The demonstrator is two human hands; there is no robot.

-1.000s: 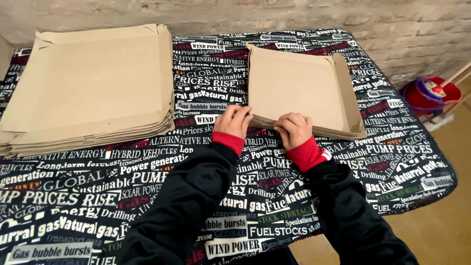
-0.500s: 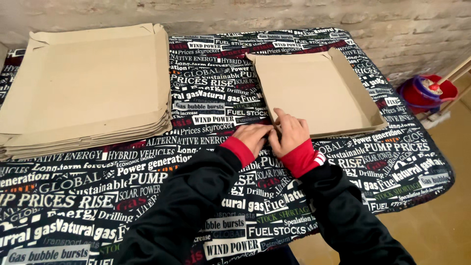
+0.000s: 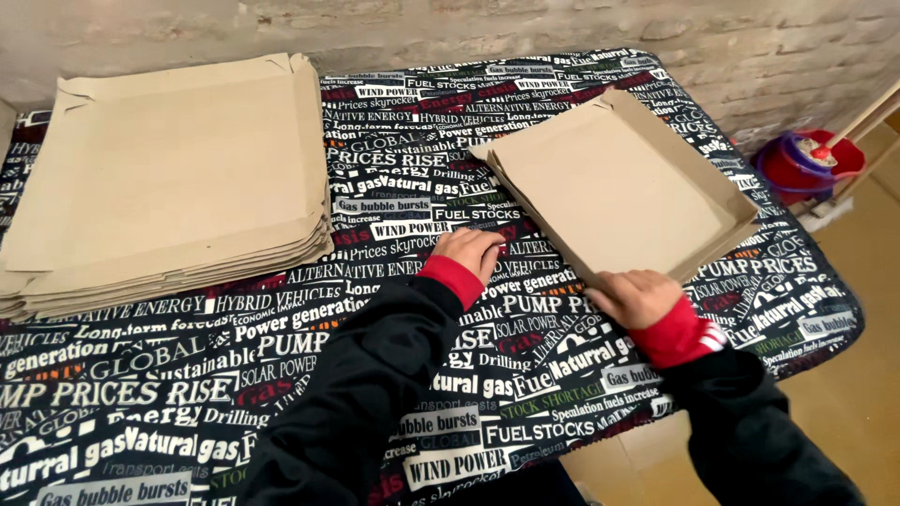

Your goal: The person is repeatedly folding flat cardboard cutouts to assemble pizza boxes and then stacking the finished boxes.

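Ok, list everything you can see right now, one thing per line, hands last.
folded cardboard tray: one, brown, right half of the table, turned at an angle, side walls up.
stack of flat cardboard blanks: one stack, exact count unclear, brown, left half of the table.
tablecloth: one, black with white, red and green print, covering the table.
mop bucket: one, red and purple, on the floor at far right, with a pale handle leaning out.
brick wall: pale, behind the table.
left hand: red cuff, black sleeve, resting on the tablecloth beside the tray.
right hand: red cuff, black sleeve, at the tray's near corner.
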